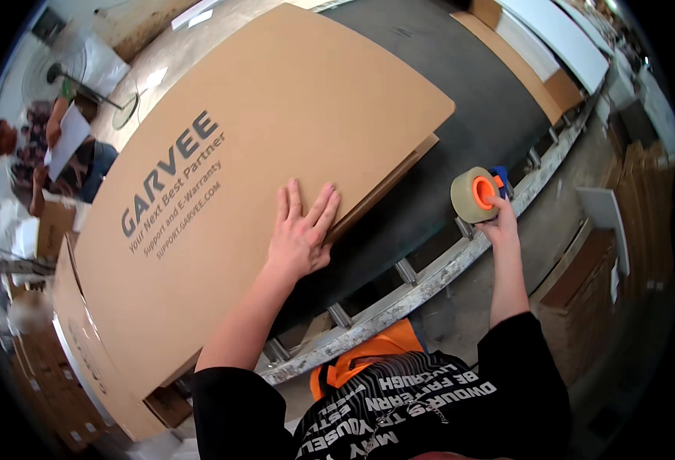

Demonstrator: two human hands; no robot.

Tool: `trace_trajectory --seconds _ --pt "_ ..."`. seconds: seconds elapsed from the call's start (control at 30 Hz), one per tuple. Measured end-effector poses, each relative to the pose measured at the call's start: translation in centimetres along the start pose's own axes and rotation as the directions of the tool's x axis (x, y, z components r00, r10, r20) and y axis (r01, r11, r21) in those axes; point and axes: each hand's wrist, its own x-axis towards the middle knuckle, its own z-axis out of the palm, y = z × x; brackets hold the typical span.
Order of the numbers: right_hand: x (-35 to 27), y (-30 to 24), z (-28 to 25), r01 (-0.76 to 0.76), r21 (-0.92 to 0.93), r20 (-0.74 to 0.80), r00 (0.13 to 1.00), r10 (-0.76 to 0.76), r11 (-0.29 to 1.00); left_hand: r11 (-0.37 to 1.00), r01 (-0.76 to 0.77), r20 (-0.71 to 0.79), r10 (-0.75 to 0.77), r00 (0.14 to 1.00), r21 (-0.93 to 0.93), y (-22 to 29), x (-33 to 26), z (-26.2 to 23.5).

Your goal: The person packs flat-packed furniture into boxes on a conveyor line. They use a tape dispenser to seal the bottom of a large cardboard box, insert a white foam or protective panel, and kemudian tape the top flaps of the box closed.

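- The left hand (301, 230) is lying flat at frame centre, fingers spread, pressing the large cardboard box (222, 192) and gripping nothing.
- The right hand (498, 222), centre right, is closing its fingers around a tape dispenser (477, 193) above the dark conveyor belt (460, 100).
- A seated person (46, 153) is holding paper at far left.

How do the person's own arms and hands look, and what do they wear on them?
Both forearms are bare. The left hand and the right hand wear no gloves, and no rings, watch or bracelets show. Short black sleeves cover the upper arms; they belong to a black shirt with white printed lettering on the chest.
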Motion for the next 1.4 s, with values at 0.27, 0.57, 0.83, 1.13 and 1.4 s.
trace_trajectory --seconds 0.27,0.57,0.83,1.13,1.4 --pt "-10.7 -2.7 29.9 0.845 -0.428 0.903 0.412 -0.118 -0.322 0.999 0.045 -0.029 -0.045 0.999 -0.004 -0.4 -0.3 0.0" --pt "-8.2 1.1 22.1 0.677 -0.272 0.486 0.71 0.51 -0.684 0.998 0.013 -0.079 -0.018 0.997 -0.064 0.1 -1.2 0.6" --pt "-3.9 12.9 15.4 0.596 -0.105 0.386 0.762 0.52 -0.796 0.999 -0.009 -0.115 0.004 0.993 -0.038 0.5 -0.8 0.8" --pt "-20.8 5.9 17.2 0.672 -0.465 0.775 0.624 0.103 -0.576 0.967 0.188 0.151 -0.214 0.965 0.17 -8.6 -27.1 -2.2" --pt "-23.7 17.7 40.0 0.64 -0.339 0.514 0.74 0.434 -0.689 0.994 0.074 -0.211 -0.056 0.976 0.079 -9.5 -25.9 1.3"
